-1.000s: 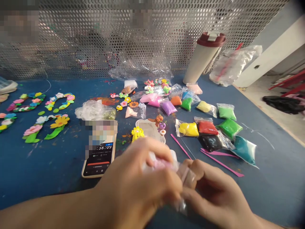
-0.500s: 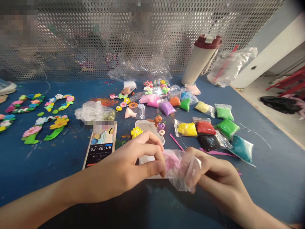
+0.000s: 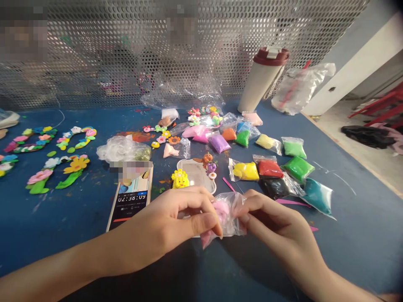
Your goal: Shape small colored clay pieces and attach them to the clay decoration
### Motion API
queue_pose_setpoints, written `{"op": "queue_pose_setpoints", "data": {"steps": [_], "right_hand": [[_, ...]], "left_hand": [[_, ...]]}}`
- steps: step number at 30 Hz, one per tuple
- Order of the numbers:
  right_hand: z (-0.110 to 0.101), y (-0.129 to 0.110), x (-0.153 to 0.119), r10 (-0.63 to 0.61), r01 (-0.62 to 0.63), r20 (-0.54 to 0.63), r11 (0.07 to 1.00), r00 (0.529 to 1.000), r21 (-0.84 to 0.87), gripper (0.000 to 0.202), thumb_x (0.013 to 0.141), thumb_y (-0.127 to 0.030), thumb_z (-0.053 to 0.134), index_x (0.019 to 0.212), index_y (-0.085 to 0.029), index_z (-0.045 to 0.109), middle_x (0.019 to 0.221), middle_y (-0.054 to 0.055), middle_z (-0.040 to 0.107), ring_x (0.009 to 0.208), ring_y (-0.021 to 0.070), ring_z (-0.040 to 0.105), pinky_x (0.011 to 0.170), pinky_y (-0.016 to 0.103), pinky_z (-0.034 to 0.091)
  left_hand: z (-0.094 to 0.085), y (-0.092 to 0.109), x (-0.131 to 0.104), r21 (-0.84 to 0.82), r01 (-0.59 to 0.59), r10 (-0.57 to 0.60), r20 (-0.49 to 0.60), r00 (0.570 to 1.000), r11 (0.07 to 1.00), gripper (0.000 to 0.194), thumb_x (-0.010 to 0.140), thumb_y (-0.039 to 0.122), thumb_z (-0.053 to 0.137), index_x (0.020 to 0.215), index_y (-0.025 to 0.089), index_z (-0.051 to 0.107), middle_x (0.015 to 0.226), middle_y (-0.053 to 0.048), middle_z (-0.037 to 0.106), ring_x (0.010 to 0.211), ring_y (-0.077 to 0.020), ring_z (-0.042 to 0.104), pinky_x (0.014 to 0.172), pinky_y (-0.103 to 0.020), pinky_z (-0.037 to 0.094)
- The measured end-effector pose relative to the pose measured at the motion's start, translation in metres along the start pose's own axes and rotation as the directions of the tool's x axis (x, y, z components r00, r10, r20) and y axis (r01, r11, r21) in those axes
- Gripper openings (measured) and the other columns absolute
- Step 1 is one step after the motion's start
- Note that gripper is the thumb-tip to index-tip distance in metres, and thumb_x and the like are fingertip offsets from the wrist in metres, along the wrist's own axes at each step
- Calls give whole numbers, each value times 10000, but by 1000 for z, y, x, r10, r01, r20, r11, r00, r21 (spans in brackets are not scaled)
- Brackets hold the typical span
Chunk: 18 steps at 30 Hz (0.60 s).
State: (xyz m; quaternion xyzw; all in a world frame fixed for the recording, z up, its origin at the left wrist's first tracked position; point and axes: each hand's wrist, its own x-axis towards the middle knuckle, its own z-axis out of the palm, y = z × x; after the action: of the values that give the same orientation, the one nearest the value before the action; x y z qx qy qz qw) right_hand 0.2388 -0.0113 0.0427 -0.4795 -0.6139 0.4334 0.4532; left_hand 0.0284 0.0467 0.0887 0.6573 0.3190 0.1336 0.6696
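Observation:
Between my hands is a clear zip bag (image 3: 231, 214) with soft pink clay (image 3: 222, 211) inside. My left hand (image 3: 185, 214) is closed on the bag's left side, thumb and fingers pinching near the clay. With thumb and forefinger, my right hand (image 3: 270, 222) grips the bag's right edge. Behind my left hand lies a white-rimmed tray or frame (image 3: 201, 176) bearing small clay figures, including an orange one (image 3: 208, 158) and a purple one (image 3: 211, 167). A yellow clay figure (image 3: 180, 179) with a face sits at its left. My left hand partly hides a pale flat thing beneath the bag.
A phone (image 3: 132, 201) showing a timer lies left. Bags of clay, such as yellow (image 3: 245, 171), black (image 3: 273, 188) and teal (image 3: 317, 197), spread to the right. A tumbler (image 3: 264, 79) stands at the back before a perforated metal screen (image 3: 126, 54). Flower-decorated clay pieces (image 3: 75, 165) lie left.
The bag has turned and shifted left, its pink lower corner now showing below my left fingers. My right hand has moved left along with it. The view has shifted slightly.

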Motion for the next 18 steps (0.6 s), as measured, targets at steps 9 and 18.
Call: {"op": "queue_pose_setpoints", "data": {"steps": [9, 18], "right_hand": [[0, 4, 0, 19, -20, 15, 997, 1000, 72, 179, 866, -153, 589, 739, -220, 695, 690, -3, 604, 639, 123, 562, 591, 230, 460], [2, 7, 4, 228, -243, 92, 944, 969, 221, 123, 867, -273, 634, 861, -236, 752, 721, -9, 591, 659, 116, 514, 611, 238, 418]], "left_hand": [[0, 5, -1, -9, 29, -29, 34, 999, 1000, 264, 955, 298, 500, 772, 173, 644, 906, -1, 542, 792, -113, 570, 759, -226, 455], [5, 0, -2, 194, -42, 61, -93, 994, 980, 289, 966, 306, 468, 753, 178, 614, 805, 19, 564, 776, -119, 562, 743, -236, 425]]}}
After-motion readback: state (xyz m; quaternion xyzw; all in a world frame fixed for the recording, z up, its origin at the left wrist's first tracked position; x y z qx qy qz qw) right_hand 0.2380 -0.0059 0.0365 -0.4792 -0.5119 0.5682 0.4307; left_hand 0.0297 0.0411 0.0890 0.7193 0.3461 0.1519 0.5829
